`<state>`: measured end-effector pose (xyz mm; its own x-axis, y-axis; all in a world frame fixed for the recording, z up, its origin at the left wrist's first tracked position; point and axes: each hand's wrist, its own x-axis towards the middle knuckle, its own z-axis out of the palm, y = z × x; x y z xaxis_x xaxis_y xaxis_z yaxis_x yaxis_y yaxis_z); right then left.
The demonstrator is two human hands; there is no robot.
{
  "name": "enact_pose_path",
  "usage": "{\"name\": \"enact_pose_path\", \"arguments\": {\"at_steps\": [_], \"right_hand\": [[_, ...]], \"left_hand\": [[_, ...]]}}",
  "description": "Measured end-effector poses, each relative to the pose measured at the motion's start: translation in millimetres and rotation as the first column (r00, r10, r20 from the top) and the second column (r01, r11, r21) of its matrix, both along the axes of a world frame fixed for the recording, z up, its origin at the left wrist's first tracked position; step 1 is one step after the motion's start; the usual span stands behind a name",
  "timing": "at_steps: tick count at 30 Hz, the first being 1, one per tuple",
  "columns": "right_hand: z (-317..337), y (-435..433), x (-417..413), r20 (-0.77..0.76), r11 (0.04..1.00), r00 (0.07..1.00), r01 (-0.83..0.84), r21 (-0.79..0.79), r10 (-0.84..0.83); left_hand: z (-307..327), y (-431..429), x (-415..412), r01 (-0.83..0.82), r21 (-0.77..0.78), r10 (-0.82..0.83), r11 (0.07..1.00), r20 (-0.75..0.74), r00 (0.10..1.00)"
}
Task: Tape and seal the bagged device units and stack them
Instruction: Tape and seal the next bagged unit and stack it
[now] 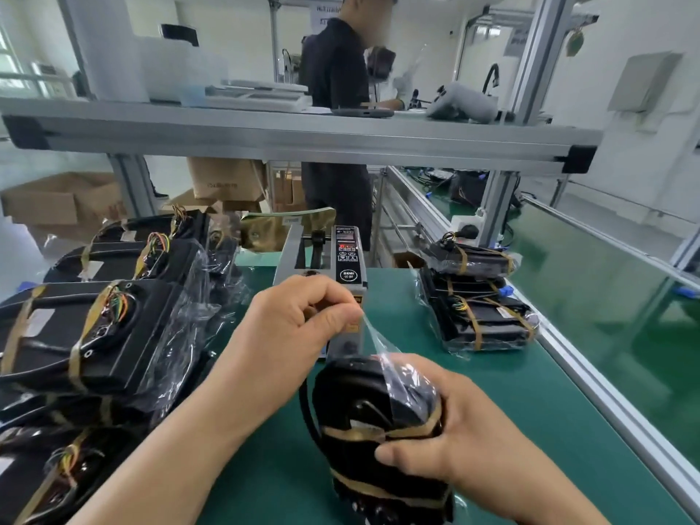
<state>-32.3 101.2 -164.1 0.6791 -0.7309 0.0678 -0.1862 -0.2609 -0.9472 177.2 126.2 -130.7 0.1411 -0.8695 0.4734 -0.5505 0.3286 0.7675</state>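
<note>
I see my right hand [466, 437] gripping the bagged unit [360, 403] by its side, fingers and thumb curled round it. It stands tilted on end at the near middle of the green bench [511, 392], with brown tape bands [378, 433] across it. My left hand [299, 327] is above it, fingers [333, 316] pinching the loose end of the clear bag [373, 337] and drawing it taut, just in front of the tape dispenser [342, 259]. Bagged units are piled at the left [94, 335]. A taped stack [481, 316] sits at the right.
</note>
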Motion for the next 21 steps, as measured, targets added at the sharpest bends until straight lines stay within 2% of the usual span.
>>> {"name": "enact_pose_path", "arguments": {"at_steps": [3, 6, 9, 13, 15, 18, 21], "right_hand": [[-6, 2, 3, 0.064, 0.983, 0.981, 0.184, -0.011, -0.183], [-11, 4, 9, 0.125, 0.945, 0.937, 0.328, -0.007, -0.325], [-15, 6, 16, 0.123, 0.926, 0.923, 0.373, -0.052, -0.365], [-23, 6, 17, 0.113, 0.899, 0.909, 0.415, -0.141, -0.402], [-25, 8, 19, 0.120, 0.888, 0.900, 0.433, -0.156, -0.418], [-30, 6, 19, 0.143, 0.875, 0.888, 0.457, -0.164, -0.437], [-37, 1, 18, 0.111, 0.843, 0.872, 0.490, -0.223, -0.477]], "left_hand": [[1, 14, -4, -0.078, -0.077, 0.076, 0.994, -0.029, 0.997], [-9, 31, -26, -0.098, -0.017, 0.097, 0.995, -0.037, 0.995], [-27, 38, -52, -0.057, 0.055, 0.057, 0.997, -0.002, 0.998], [-37, 36, -61, -0.109, 0.070, 0.110, 0.992, -0.004, 0.994], [-41, 36, -64, -0.124, 0.065, 0.126, 0.990, -0.029, 0.992], [-44, 35, -66, -0.133, 0.121, 0.152, 0.984, -0.167, 0.974], [-46, 35, -67, -0.120, 0.166, 0.142, 0.979, -0.129, 0.981]]}}
